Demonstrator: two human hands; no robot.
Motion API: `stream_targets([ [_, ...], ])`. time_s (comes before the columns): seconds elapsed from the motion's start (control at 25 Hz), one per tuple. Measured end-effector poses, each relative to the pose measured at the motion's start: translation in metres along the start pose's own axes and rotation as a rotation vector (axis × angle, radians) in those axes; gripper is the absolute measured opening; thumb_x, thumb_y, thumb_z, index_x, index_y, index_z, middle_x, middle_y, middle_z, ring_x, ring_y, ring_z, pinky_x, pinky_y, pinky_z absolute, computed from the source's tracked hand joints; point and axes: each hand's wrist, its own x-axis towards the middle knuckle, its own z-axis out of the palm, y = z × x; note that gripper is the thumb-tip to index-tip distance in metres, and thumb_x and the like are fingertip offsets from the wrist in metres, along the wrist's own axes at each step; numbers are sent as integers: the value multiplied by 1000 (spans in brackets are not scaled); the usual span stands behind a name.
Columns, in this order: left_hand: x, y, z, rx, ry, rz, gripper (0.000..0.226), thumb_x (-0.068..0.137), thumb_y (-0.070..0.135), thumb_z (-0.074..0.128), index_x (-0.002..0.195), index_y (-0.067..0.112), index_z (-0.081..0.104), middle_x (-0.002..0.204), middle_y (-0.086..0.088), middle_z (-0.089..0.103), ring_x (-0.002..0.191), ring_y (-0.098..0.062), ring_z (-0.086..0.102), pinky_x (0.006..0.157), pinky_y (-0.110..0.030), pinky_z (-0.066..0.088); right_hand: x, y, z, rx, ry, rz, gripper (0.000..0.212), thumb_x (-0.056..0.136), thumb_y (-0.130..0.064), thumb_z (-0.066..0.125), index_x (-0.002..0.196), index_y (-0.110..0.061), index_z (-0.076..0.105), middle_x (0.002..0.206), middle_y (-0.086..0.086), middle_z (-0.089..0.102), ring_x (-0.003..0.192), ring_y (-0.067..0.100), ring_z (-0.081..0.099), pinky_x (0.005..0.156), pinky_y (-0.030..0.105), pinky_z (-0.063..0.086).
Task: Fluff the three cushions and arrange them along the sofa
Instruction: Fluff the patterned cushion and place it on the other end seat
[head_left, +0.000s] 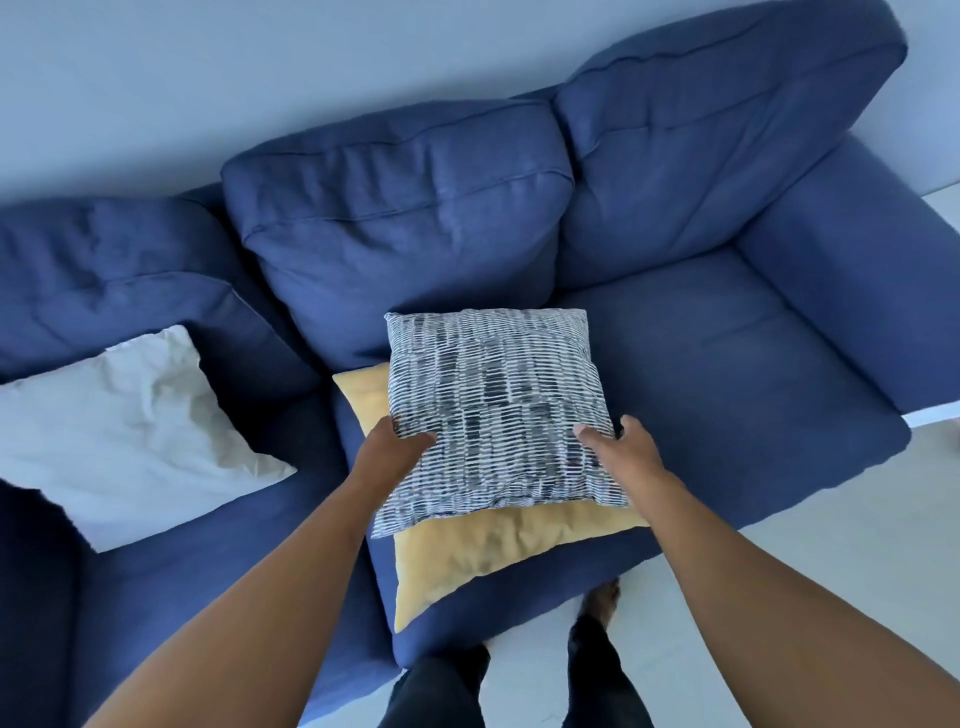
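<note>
A patterned grey-and-white cushion (493, 410) lies on top of a yellow cushion (483, 551) on the middle seat of the blue sofa (727, 364). My left hand (395, 447) grips the patterned cushion's left edge, thumb on top. Its right edge is held by my right hand (618, 441) in the same way. A white cushion (124, 431) lies flat and creased on the left seat, apart from both hands.
The sofa's right armrest (857, 270) borders the bare right seat. Three back cushions (405, 218) lean against a pale wall. My legs and a bare foot (602, 597) stand on the light floor at the sofa's front edge.
</note>
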Motion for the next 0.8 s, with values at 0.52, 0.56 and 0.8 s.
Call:
stream_targets([
  [0.52, -76, 135, 61, -358, 98, 97, 15, 91, 8, 73, 105, 4, 77, 103, -22, 81, 87, -35, 76, 89, -50, 62, 11, -62, -156, 360, -263, -258, 22, 89, -23, 79, 105, -7, 78, 98, 12, 82, 88, 26, 79, 75, 36, 64],
  [0.56, -79, 145, 67, -388, 64, 93, 15, 92, 8, 73, 105, 2, 77, 105, -26, 80, 87, -35, 75, 91, -53, 61, 12, -67, -176, 389, -289, -263, 22, 91, -26, 77, 103, -8, 79, 100, 12, 82, 90, 27, 79, 78, 38, 63],
  [0.8, -84, 198, 98, -543, -100, 17, 11, 93, 9, 69, 96, 1, 76, 93, -19, 79, 69, -26, 76, 71, -34, 61, 26, -83, -258, 750, -376, -240, 33, 97, -17, 53, 74, -14, 77, 84, 3, 77, 78, 22, 65, 72, 37, 51],
])
